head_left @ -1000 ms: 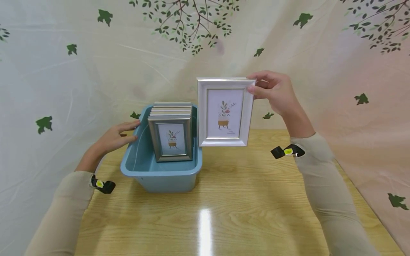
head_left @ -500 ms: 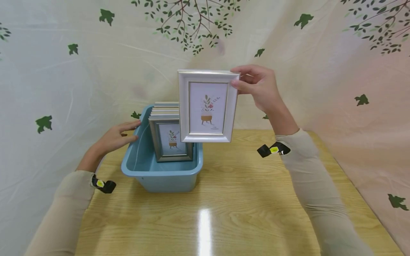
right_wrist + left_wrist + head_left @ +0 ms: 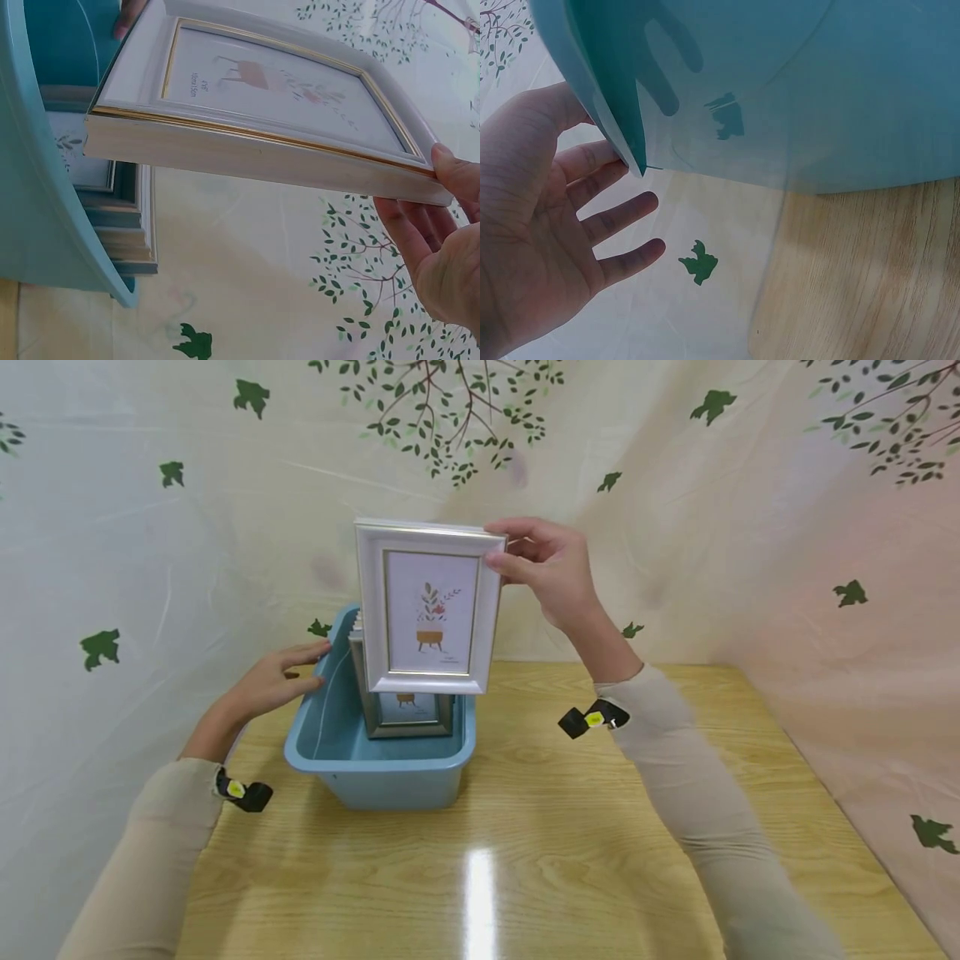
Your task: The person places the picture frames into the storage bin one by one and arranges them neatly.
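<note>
In the head view, my right hand (image 3: 551, 572) pinches the upper right corner of a white picture frame (image 3: 369, 610) with a thin gold inner edge and a potted-plant print. It is held upright above a blue plastic tub (image 3: 382, 766). A silver-grey picture frame (image 3: 408, 729) stands in the tub, partly hidden behind the white one. More frames (image 3: 124, 232) are stacked behind it, seen edge-on in the right wrist view. My left hand (image 3: 273, 681) touches the tub's left rim, its fingers fairly straight; the left wrist view shows the fingertips at that rim.
The tub stands on a light wood-grain table (image 3: 570, 827), towards its left back side. A pale cloth (image 3: 750, 527) printed with branches and green birds hangs behind and beside the table.
My right hand has carried the white picture frame leftward, from beside the tub to above it, covering much of the silver-grey frame. The left hand stays at the rim.
</note>
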Tool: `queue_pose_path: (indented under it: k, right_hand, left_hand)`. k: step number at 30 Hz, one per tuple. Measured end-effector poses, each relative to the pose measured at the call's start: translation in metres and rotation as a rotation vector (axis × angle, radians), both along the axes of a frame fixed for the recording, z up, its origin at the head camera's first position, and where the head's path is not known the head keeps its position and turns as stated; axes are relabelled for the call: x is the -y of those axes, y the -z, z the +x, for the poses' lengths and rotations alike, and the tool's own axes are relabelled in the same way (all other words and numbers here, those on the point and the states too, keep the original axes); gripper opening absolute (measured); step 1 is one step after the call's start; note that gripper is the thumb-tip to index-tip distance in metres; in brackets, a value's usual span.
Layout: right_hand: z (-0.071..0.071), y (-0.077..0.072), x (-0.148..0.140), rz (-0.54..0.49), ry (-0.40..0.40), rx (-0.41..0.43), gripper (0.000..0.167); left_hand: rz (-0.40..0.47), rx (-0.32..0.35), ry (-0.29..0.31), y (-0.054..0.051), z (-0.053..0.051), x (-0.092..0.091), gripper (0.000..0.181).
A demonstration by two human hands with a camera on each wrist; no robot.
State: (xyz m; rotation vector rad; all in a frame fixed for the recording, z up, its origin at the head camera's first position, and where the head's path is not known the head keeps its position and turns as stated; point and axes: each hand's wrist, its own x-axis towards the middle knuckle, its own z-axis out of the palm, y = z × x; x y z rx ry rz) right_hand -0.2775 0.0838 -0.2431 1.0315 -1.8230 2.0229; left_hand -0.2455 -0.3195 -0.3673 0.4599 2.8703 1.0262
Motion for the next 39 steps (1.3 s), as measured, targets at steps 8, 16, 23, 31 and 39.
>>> queue_pose_path:
  k: [8, 16, 23, 31, 39]
  right_hand:
    - [-0.002, 0.015, 0.022, 0.022, 0.020, -0.001, 0.025]
    - [-0.005, 0.024, 0.030, 0.050, 0.070, -0.016, 0.028]
    - [-0.007, 0.029, 0.037, 0.087, 0.069, -0.037, 0.027]
    - [-0.010, 0.043, 0.040, 0.160, 0.088, -0.029, 0.027]
    - [-0.015, 0.052, 0.039, 0.119, 0.066, -0.025, 0.029]
  left_hand:
    - [0.023, -0.010, 0.001, 0.001, -0.001, 0.001, 0.066]
    - [0.038, -0.025, 0.009, 0.002, -0.002, 0.001, 0.066]
    - [0.025, -0.003, -0.006, 0.001, -0.002, 0.000, 0.066]
    - [0.025, 0.008, -0.010, 0.002, -0.005, 0.001, 0.067]
    - [0.031, 0.010, 0.006, 0.000, -0.006, 0.002, 0.067]
